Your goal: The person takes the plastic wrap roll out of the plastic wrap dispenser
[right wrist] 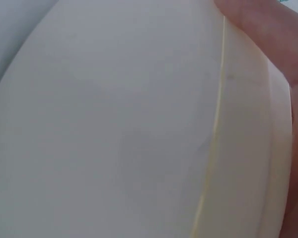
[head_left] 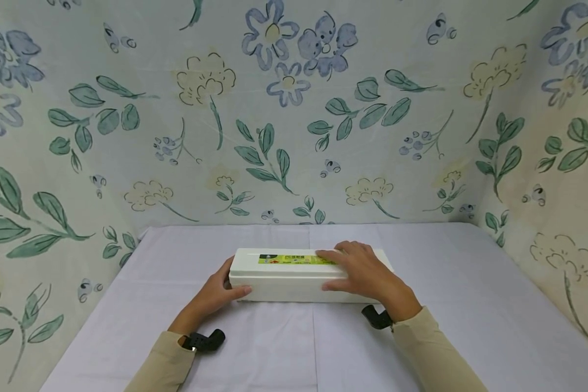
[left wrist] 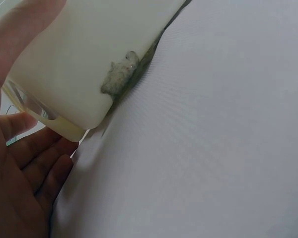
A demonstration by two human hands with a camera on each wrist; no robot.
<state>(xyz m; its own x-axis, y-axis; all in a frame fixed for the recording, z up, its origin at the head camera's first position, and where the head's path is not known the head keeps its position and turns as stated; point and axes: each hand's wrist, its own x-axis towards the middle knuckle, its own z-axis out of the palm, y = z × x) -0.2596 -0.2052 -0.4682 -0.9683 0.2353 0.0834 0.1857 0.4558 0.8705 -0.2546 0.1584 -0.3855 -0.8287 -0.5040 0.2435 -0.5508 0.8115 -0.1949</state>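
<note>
A long white box (head_left: 279, 288) with a lid lies lengthwise across the table, a yellow-green label (head_left: 294, 259) along its top. My left hand (head_left: 220, 291) grips its left end, thumb on the front face. In the left wrist view the fingers (left wrist: 44, 158) curl behind that end, and a rough grey patch (left wrist: 120, 74) marks the box's lower edge. My right hand (head_left: 362, 272) holds the right part, fingers over the lid and thumb on the front, covering part of the label. The right wrist view has the thumb (right wrist: 268, 34) beside the lid seam (right wrist: 216, 124).
A white cloth (head_left: 284, 348) with fold creases covers the table. Floral curtains (head_left: 294, 136) hang behind it and on both sides. Black wrist cameras (head_left: 206, 341) sit below both hands, near the beige sleeves (head_left: 431, 348).
</note>
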